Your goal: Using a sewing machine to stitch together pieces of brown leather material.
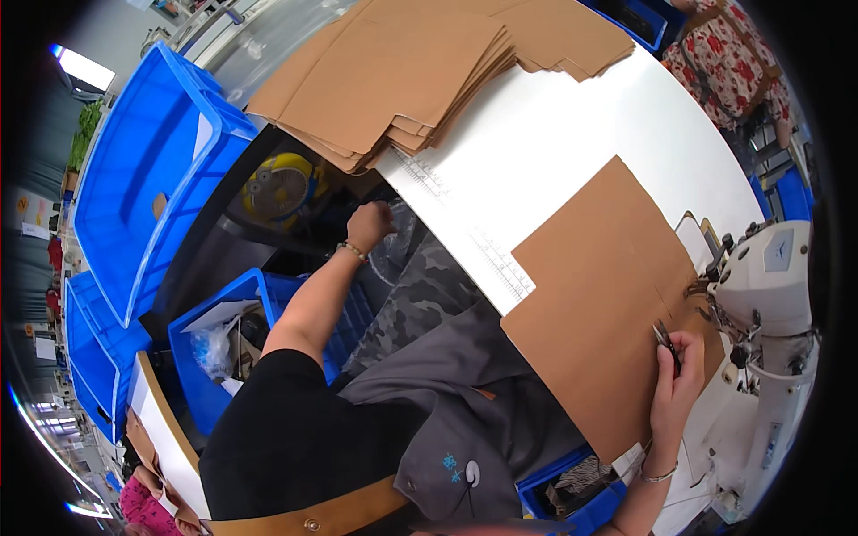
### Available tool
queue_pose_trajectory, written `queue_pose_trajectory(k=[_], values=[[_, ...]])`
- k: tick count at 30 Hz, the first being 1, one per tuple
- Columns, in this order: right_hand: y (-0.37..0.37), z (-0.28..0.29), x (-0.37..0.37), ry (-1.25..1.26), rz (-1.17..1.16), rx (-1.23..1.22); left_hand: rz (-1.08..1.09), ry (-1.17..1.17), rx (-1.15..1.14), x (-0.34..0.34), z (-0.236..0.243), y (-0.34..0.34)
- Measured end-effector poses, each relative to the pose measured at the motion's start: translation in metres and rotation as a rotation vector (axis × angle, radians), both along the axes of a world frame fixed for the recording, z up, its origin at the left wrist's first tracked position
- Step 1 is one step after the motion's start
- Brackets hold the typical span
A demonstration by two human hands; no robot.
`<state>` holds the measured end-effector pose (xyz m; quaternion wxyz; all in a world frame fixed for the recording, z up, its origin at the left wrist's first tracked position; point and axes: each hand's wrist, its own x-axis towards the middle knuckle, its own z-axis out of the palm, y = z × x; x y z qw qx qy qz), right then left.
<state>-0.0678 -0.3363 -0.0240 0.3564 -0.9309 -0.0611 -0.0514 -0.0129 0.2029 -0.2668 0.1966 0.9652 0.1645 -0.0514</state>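
My left hand [369, 223] is raised over my camouflage-clad leg, beside clear plastic [399, 241], with its fingers curled; what they hold, if anything, is hidden. My right hand [679, 366] grips small black thread snips [663, 339] and rests on a brown cut sheet [585, 295] lying on the white table [643, 116]. At that sheet's right edge stands a white sewing machine [764, 268], its needle area close to the snips. A stack of brown sheets [375, 80] lies at the table's far part.
Blue bins [134, 188] stand at left, another [214, 357] below with plastic bags, and one [563, 496] under the table's near edge. A yellow fan [281, 188] sits in the dark gap. Other people in floral clothing [715, 62] and pink [143, 500] are at the edges.
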Motion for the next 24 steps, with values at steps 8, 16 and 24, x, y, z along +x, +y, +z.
queue_pose_trajectory(k=[8,16,24], values=[[-0.002,0.001,0.000,0.024,0.002,0.029,0.109,0.012,0.102,-0.013,0.007,0.011],[0.000,0.002,0.003,0.051,-0.053,0.122,-0.087,0.288,-0.835,-0.042,0.126,-0.042],[-0.005,-0.002,0.000,0.049,-0.059,0.227,-0.247,0.482,-1.400,-0.063,0.261,-0.161]])
